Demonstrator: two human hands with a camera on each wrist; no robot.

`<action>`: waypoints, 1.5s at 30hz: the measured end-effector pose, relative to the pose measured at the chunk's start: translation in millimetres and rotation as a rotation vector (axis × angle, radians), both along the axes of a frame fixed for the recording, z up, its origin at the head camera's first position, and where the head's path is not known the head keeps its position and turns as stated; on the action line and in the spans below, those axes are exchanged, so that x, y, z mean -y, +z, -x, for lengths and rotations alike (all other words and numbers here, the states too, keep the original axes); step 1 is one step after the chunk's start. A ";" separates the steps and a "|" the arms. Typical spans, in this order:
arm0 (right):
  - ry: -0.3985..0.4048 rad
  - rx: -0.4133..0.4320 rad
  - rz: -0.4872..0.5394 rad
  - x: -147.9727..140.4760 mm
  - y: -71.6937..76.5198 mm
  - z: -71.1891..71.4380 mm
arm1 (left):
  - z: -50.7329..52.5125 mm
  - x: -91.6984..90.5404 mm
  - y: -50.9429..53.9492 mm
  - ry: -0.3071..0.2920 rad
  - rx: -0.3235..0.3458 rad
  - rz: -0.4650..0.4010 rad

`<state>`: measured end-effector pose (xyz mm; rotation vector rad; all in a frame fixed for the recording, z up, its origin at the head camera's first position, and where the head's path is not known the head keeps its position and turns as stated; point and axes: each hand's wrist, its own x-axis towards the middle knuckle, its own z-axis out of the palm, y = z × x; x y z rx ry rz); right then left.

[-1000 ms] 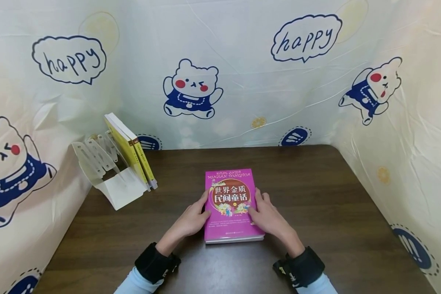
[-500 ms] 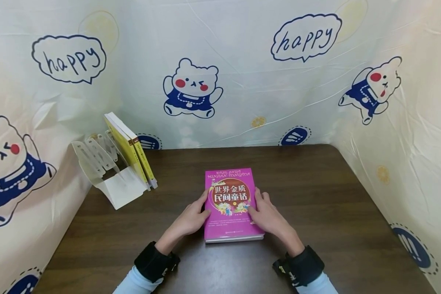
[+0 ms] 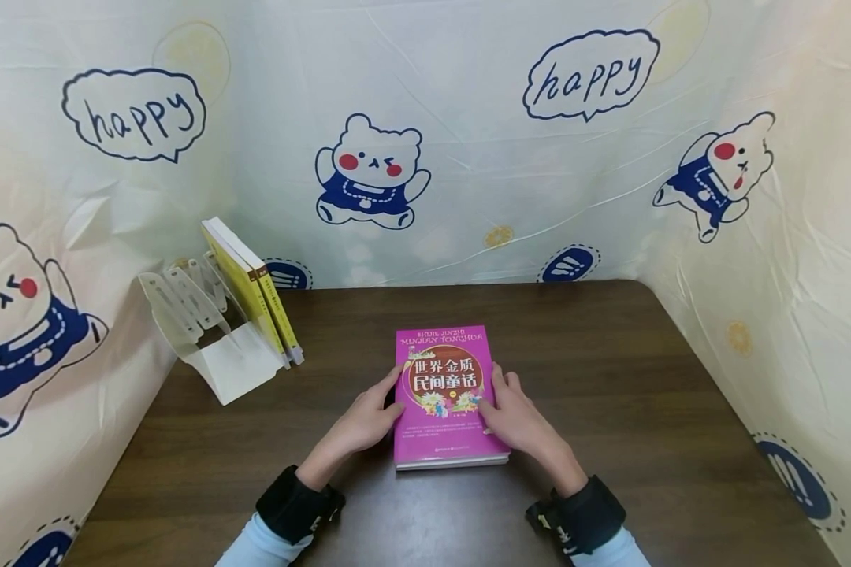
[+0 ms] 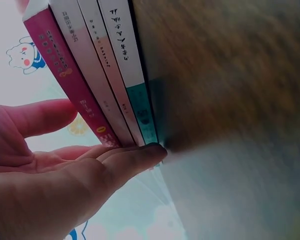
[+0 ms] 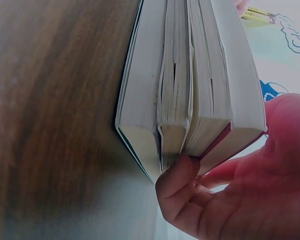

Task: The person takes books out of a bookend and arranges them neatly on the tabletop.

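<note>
A stack of several books lies flat on the table, topped by a pink book with Chinese lettering. My left hand grips the stack's left side, its thumb at the pink cover's edge. In the left wrist view its fingers reach across the spines down to a white-and-teal book at the bottom. On the opposite side my right hand holds the stack, thumb on the cover. In the right wrist view its curled fingertips touch the page edges. Only the top book shows clearly from the head.
A white bookend rack stands at the table's back left, with two yellow books leaning upright in it. A printed curtain encloses the back and sides of the brown wooden table.
My left hand and forearm have shifted very slightly to the left, the thumb drawing toward the cover's edge. The stack and my right hand have stayed in place.
</note>
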<state>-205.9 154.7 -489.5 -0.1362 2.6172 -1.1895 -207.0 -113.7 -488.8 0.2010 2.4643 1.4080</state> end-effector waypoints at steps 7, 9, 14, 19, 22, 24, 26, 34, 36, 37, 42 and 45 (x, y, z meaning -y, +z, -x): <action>0.000 0.003 0.000 0.5 0.3 0.1 | 1.5 2.8 2.8 -0.005 -0.033 0.002; -0.002 0.004 0.005 0.3 0.2 0.1 | 2.0 4.0 3.9 0.001 -0.039 -0.002; -0.006 0.006 0.012 0.2 0.0 0.2 | 3.5 7.3 5.2 0.016 -0.060 -0.016; -0.002 0.006 0.009 0.2 -0.6 0.2 | 5.8 9.2 4.7 0.058 -0.064 -0.030; -0.001 0.006 0.011 0.3 -1.0 0.1 | 6.1 10.6 5.7 0.091 -0.069 -0.010; -0.002 0.006 0.010 0.5 -1.3 0.0 | 6.5 12.0 6.6 0.113 -0.069 0.011; -0.004 0.007 0.008 0.5 -1.7 -0.2 | 7.0 14.3 7.4 0.129 -0.070 0.025; -0.004 0.016 0.017 -0.5 -2.0 -0.6 | 13.3 25.7 10.6 0.211 -0.096 0.008; -0.004 0.017 0.017 -0.5 -2.0 -0.6 | 14.5 28.4 12.6 0.245 -0.110 -0.001; -0.003 0.017 0.017 -0.6 -1.9 -0.7 | 14.9 29.7 13.7 0.265 -0.116 -0.007; -0.002 0.014 0.018 -0.4 -1.0 -1.2 | 16.4 37.1 18.4 0.371 -0.142 -0.054; -0.002 0.015 0.019 -0.3 -0.6 -1.6 | 17.0 42.6 21.2 0.441 -0.158 -0.094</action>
